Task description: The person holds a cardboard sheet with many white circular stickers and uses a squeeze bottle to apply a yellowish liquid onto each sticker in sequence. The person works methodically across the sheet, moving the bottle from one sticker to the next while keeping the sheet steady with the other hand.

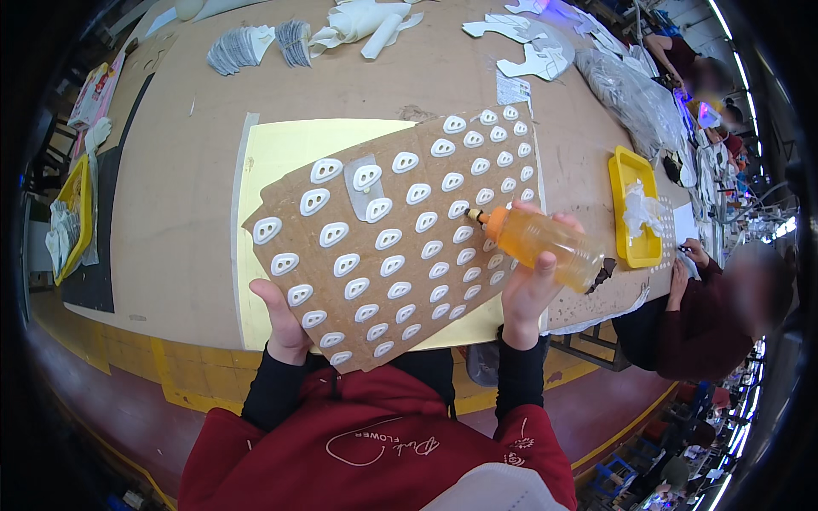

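Observation:
A brown cardboard sheet (362, 243) lies tilted before me, its near edge reaching toward my body. Rows of small white three-cornered pieces (426, 221), each with two dark holes, cover it. My left hand (285, 322) grips the sheet's lower left edge, thumb on top and fingers hidden beneath. In my right hand (528, 298) is a squeeze bottle (530, 237) of amber liquid with an orange cap. It is tipped leftward, and its dark nozzle tip is at one piece right of the middle. A translucent grey patch (360, 194) lies under two pieces at the upper left.
Beneath the cardboard is a pale yellow sheet (264, 170) on the brown table (179, 187). Stacked grey-white cut pieces (241, 49) and white scraps (362, 25) lie at the back. A yellow tray (625, 183) stands right, near a co-worker (707, 315); another yellow tray (83, 226) is far left.

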